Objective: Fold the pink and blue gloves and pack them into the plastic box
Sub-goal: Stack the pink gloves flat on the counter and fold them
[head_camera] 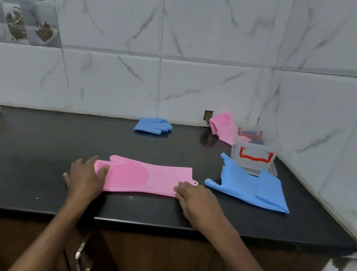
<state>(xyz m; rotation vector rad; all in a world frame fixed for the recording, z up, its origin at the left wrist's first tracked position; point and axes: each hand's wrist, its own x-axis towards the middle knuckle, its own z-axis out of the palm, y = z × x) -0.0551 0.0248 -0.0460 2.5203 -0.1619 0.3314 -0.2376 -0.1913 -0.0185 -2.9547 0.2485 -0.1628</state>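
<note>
Pink glove lies flat near counter front edge. Our left hand presses its finger end, right hand the cuff; both spread flat, gripping nothing. We should fold ends together evenly, then carry it to box, back right.

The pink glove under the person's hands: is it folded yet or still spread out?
Spread out. The pink glove lies flat at full length on the counter, fingers under the left hand, cuff under the right hand.

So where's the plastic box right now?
Head view, right rear of the counter: the plastic box stands near the corner, behind the nearer blue glove.
</note>
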